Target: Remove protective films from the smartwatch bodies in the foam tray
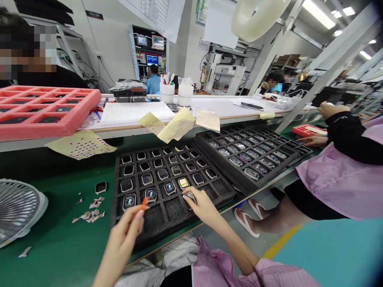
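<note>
Smartwatches [169, 187] sit in rows in a black foam tray [173, 211], my two hands apart above its near side.
My left hand [121, 235] pinches a small orange tab [145, 203] just beside the lit watch faces. My right hand [201, 209] has its fingers on a watch [188, 198] at the tray's near end, though I can't tell whether it's gripped. A loose watch [101, 187] and peeled paper scraps [92, 210] lie on the green counter [54, 239], between the tray and a desk fan [18, 211]. Just beyond, a second black tray [269, 175] holds more watches. Yellow dotted sheets [178, 125] hang off the raised shelf [209, 104], and a co-worker's hand [311, 140] rests by a red foam tray [302, 130].
</note>
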Tool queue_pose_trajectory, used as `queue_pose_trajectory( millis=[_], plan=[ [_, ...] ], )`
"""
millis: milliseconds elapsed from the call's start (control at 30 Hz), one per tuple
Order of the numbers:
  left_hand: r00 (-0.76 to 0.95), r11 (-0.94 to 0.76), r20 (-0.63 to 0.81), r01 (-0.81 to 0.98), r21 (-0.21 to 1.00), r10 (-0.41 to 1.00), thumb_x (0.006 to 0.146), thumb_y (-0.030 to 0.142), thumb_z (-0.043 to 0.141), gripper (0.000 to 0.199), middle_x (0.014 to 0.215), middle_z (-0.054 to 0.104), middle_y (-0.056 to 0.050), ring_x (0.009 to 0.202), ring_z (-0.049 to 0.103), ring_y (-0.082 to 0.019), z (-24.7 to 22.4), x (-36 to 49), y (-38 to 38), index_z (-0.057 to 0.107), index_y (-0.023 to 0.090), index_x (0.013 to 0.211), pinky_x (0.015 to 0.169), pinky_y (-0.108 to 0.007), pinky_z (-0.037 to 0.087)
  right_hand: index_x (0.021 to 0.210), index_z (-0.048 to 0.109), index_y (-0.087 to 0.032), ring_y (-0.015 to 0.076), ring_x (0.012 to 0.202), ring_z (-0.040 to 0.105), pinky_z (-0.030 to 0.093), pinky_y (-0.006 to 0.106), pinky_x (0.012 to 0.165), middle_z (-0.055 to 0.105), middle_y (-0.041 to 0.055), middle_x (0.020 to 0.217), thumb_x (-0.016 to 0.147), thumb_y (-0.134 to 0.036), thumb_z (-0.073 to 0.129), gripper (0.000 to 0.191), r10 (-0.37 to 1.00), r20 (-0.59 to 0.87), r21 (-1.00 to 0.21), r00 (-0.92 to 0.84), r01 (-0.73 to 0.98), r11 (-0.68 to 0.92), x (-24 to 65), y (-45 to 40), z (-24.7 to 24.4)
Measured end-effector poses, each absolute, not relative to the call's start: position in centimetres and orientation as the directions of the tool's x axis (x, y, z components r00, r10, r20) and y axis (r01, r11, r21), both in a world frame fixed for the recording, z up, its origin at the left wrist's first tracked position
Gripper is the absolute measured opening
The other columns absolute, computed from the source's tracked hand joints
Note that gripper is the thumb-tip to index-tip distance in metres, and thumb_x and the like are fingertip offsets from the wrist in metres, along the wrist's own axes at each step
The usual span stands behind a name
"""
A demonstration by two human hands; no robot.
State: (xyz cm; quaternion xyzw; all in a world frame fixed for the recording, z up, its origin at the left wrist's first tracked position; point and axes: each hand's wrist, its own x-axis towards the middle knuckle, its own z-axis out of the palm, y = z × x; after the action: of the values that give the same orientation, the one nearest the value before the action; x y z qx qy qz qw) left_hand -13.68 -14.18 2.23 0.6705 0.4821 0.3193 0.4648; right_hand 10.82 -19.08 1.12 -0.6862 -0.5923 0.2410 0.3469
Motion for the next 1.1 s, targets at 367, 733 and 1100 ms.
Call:
queue_pose_trajectory(
  millis=[367,733,1100],
  plan=[
    [0.645,0.081,-0.141,0.122,0.989,0.751,0.087,0.055,0.040,0.046,0.050,0.035,0.006,0.046,0.027,-0.005,3.3,-7.5,-17.3,0.058,0.013,0.081,0.047,-0.017,0.021,0.083,0.044,-0.020,0.0032,0.034,0.034,0.023,0.015,0.029,0.043,-0.0075,0.059,0.080,-0.040,0.063,0.028,0.983,-0.137,-0.809,0.121,-0.586,-0.040,6.6,-19.3,4.0],
    [0.688,0.089,-0.112,0.069,0.994,0.717,0.084,0.057,0.045,0.049,0.044,0.033,0.006,0.042,0.023,-0.004,4.0,-7.6,-16.8,0.059,0.011,0.074,0.045,-0.019,0.018,0.083,0.038,-0.021,0.0007,0.029,0.025,0.017,0.014,0.032,0.039,-0.0116,0.050,0.081,-0.040,0.062,0.031,0.996,-0.088,-0.779,0.013,-0.624,-0.061,6.4,-18.9,3.6],
    [0.648,0.178,-0.179,0.068,0.982,0.740,0.073,0.071,0.051,0.057,0.042,0.030,0.007,0.037,0.021,-0.003,1.7,-7.1,-16.3,0.052,0.014,0.069,0.038,-0.016,0.016,0.085,0.038,-0.021,0.0012,0.031,0.014,0.007,0.016,0.032,0.040,-0.0110,0.048,0.080,-0.035,0.063,0.029,0.996,-0.055,-0.587,-0.064,-0.805,-0.084,6.4,-17.9,2.5]
  ],
)
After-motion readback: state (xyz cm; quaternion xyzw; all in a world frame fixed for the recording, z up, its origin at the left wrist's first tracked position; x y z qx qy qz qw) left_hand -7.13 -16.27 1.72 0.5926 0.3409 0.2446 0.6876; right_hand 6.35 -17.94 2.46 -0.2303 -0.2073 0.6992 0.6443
